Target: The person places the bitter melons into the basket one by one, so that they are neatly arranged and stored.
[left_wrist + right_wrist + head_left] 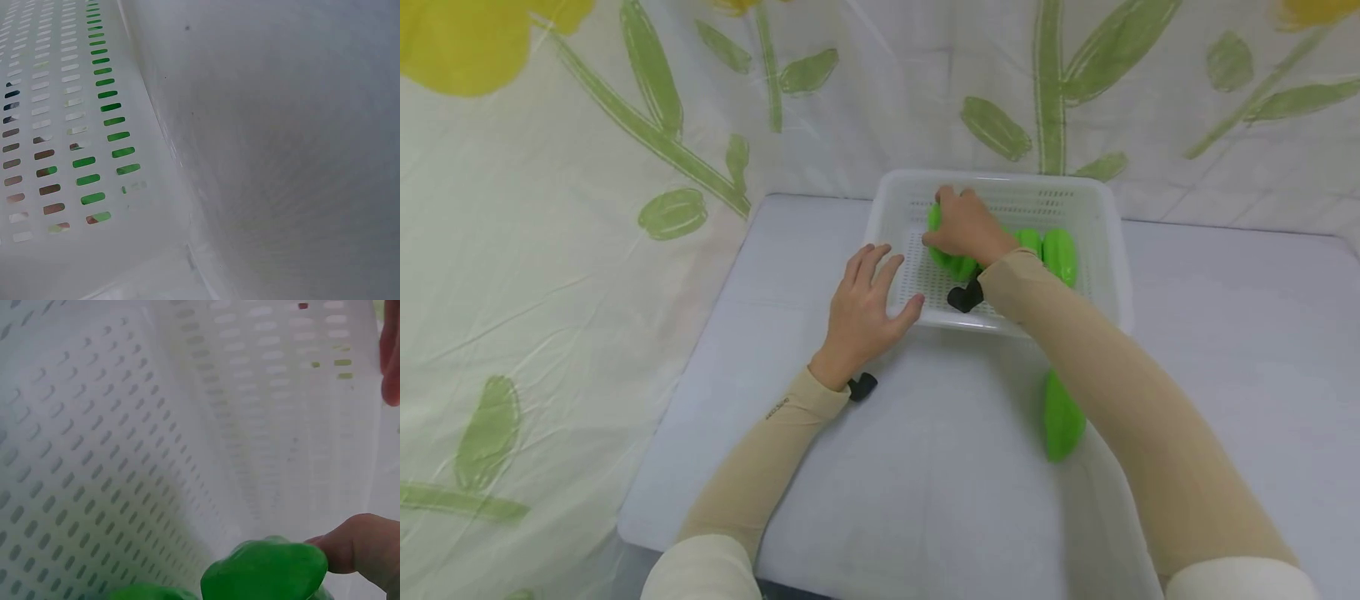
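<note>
My right hand (966, 227) reaches into a white plastic basket (1116, 283) and grips a green, ridged, vegetable-like piece (957, 265) at its left side. In the right wrist view, a thumb (359, 547) presses against the rounded end of a green piece (265, 572). My left hand (865, 312) is spread at the basket's front left corner, holding nothing; whether it touches the rim I cannot tell. To the right in the basket lie more green pieces (1060, 257), partly hidden by my right wrist. The left wrist view shows the basket's slotted wall (69, 125), with green behind it.
Another long green piece (1063, 417) lies on the white-covered table (925, 467) in front of the basket, partly beneath my right forearm. Behind the table hangs a curtain (880, 100) with a leaf print. Each wrist carries a small black device (862, 386).
</note>
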{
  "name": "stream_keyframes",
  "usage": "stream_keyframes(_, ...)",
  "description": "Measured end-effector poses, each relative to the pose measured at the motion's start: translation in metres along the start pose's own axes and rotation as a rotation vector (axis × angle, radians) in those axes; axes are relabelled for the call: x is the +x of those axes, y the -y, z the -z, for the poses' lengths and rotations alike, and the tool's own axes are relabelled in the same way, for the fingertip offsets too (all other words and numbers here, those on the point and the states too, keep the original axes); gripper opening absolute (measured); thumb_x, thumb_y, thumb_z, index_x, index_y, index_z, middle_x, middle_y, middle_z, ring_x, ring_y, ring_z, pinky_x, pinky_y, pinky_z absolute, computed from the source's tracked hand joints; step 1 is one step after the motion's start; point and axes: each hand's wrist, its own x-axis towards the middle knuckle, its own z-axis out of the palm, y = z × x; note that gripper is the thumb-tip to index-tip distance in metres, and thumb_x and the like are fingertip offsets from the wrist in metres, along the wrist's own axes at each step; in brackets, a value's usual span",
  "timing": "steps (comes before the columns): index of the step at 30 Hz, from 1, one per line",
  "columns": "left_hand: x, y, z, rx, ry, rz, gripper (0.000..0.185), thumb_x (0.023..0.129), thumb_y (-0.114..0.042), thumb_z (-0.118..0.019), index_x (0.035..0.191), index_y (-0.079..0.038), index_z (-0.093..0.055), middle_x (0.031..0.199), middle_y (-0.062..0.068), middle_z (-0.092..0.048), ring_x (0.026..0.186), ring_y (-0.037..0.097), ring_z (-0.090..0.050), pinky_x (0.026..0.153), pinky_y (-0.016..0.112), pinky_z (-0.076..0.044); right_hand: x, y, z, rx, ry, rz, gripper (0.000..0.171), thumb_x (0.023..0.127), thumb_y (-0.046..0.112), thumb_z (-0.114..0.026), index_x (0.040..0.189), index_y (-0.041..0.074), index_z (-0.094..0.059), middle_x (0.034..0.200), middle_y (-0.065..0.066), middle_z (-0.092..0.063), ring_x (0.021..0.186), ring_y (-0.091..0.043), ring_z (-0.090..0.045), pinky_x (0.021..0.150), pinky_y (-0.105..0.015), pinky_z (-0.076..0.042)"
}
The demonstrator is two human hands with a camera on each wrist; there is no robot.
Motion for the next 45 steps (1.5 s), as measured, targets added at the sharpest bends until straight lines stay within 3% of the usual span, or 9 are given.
stream_keyframes(4,0.0,-0.001,0.0,0.005,0.011,0.01,0.057,0.098,-0.044,-0.062,0.135,-0.001,-0.063,0.145,0.02,-0.057,0.142,0.039,-0.046,0.106,0.046,-0.054,0.005,-0.001,-0.005,-0.003,0.01,0.002,0.075,0.096,0.034,-0.065,0.156,0.001,-0.034,0.146,-0.03,-0.044,0.122,-0.038,-0.05,0.105,-0.053,-0.049)
stream_keyframes(8,-0.001,-0.001,0.001,0.004,0.012,0.023,0.057,0.097,-0.044,-0.063,0.136,-0.002,-0.063,0.146,0.018,-0.057,0.143,0.038,-0.046,0.087,0.046,-0.062,0.008,0.002,-0.008,-0.011,0.007,0.007,0.076,0.096,0.034,-0.066,0.157,0.002,-0.033,0.146,-0.029,-0.045,0.119,-0.037,-0.05,0.103,-0.053,-0.05)
stream_keyframes(14,-0.002,-0.001,0.001,-0.004,0.02,0.038,0.058,0.097,-0.044,-0.063,0.137,-0.003,-0.063,0.148,0.017,-0.055,0.144,0.036,-0.044,0.072,0.046,-0.064,0.013,0.006,-0.014,-0.019,0.008,0.015,0.075,0.096,0.033,-0.067,0.155,0.0,-0.035,0.143,-0.029,-0.046,0.118,-0.037,-0.05,0.102,-0.052,-0.051)
stream_keyframes(21,-0.002,-0.001,0.0,-0.005,0.018,0.036,0.058,0.097,-0.046,-0.06,0.137,-0.004,-0.063,0.148,0.017,-0.055,0.145,0.036,-0.043,0.066,0.045,-0.063,0.016,0.006,-0.02,-0.088,0.018,0.015,0.075,0.098,0.034,-0.069,0.154,-0.003,-0.037,0.144,-0.031,-0.049,0.129,-0.043,-0.05,0.109,-0.055,-0.047)
stream_keyframes(26,-0.002,0.0,-0.001,-0.001,0.018,0.032,0.058,0.098,-0.047,-0.06,0.137,-0.004,-0.062,0.149,0.017,-0.055,0.145,0.037,-0.043,0.062,0.044,-0.062,0.016,0.005,-0.022,-0.147,0.015,0.026,0.078,0.096,0.038,-0.071,0.154,-0.004,-0.038,0.15,-0.034,-0.048,0.143,-0.052,-0.037,0.112,-0.06,-0.044)
stream_keyframes(34,-0.002,0.0,-0.001,0.009,0.02,0.039,0.058,0.098,-0.047,-0.06,0.137,-0.005,-0.063,0.148,0.016,-0.055,0.145,0.036,-0.044,0.062,0.045,-0.062,0.019,0.004,-0.026,-0.213,0.035,0.026,0.086,0.097,0.045,-0.07,0.158,-0.004,-0.033,0.158,-0.036,-0.037,0.152,-0.056,-0.021,0.115,-0.063,-0.042)
stream_keyframes(40,-0.002,-0.001,0.0,0.006,0.021,0.034,0.057,0.098,-0.046,-0.06,0.136,-0.005,-0.063,0.148,0.016,-0.056,0.144,0.036,-0.044,0.063,0.044,-0.063,0.021,0.002,-0.03,-0.224,0.071,0.019,0.091,0.097,0.05,-0.067,0.158,-0.006,-0.031,0.161,-0.039,-0.027,0.154,-0.055,-0.014,0.11,-0.065,-0.046)
stream_keyframes(45,-0.002,-0.001,-0.001,0.003,0.02,0.037,0.056,0.098,-0.046,-0.061,0.136,-0.006,-0.063,0.148,0.016,-0.056,0.145,0.036,-0.044,0.064,0.045,-0.063,0.021,0.001,-0.033,-0.238,0.067,0.022,0.089,0.097,0.053,-0.067,0.154,-0.008,-0.035,0.159,-0.039,-0.028,0.153,-0.053,-0.017,0.106,-0.063,-0.05)
